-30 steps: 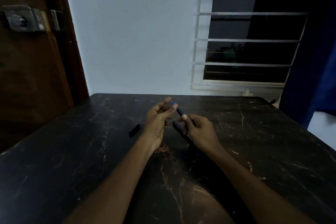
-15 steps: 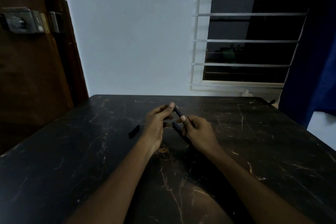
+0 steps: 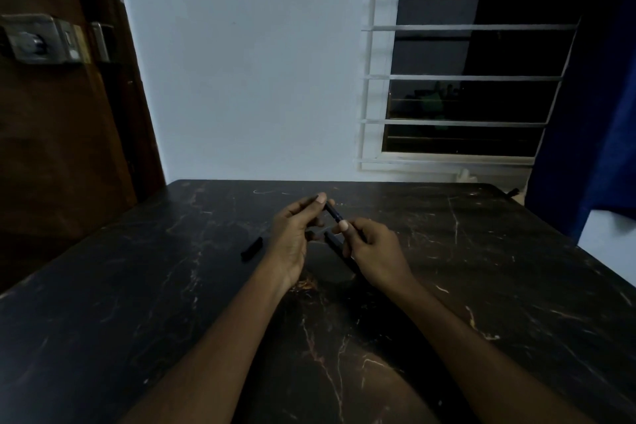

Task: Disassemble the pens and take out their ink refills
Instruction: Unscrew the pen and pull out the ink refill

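Note:
A dark pen (image 3: 334, 212) is held slanted above the black marble table (image 3: 481, 268), its far end up and to the left. My left hand (image 3: 292, 237) pinches that far end between thumb and fingers. My right hand (image 3: 373, 251) grips the pen's near part, index fingertip resting on the barrel. Another dark pen part (image 3: 335, 243) pokes out below, under my right hand's fingers; whether it lies on the table or is held is unclear. A short black cap (image 3: 252, 248) lies on the table left of my left wrist.
The table's back edge meets a white wall. A barred window (image 3: 464, 79) is at the back right, a blue curtain (image 3: 592, 134) at the right edge, and a wooden door with a metal lock (image 3: 38, 39) on the left.
My left fingers have closed onto the pen's far end, covering the blue tip that showed a second ago. Both hands stayed in about the same place.

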